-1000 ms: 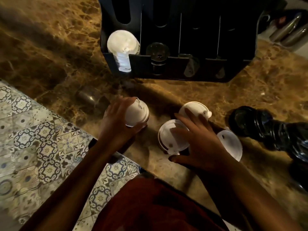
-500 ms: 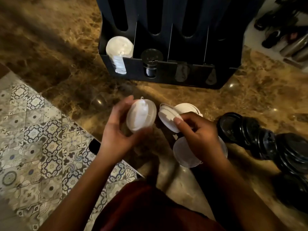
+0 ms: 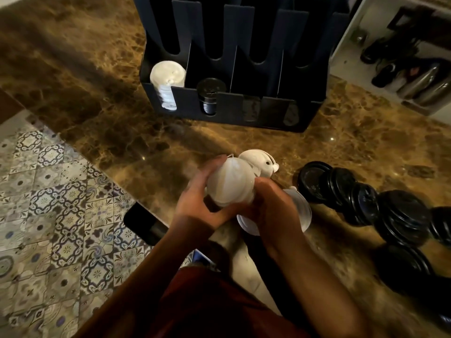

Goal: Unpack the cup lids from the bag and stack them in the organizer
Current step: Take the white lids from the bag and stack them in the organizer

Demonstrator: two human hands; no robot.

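white lid stack (image 3: 230,184) held above desk (image 3: 341,142), near organizer (image 3: 244,111) | left hand (image 3: 195,203) and right hand (image 3: 275,206): each grip clamped on stack | judged light, thin, slippery, easily splayed; best held by rims

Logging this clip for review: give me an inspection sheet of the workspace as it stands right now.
Surface: brown marble counter.
Job's things: black organizer holds white lid stack and black lid stack; loose white lids, black lids on counter.
Clutter: dark phone-like slab at counter edge.
Grip: left hand and right hand both hold a white lid bundle.
Cables: nothing seen.
Surroundings: patterned tile floor; metal bottles.
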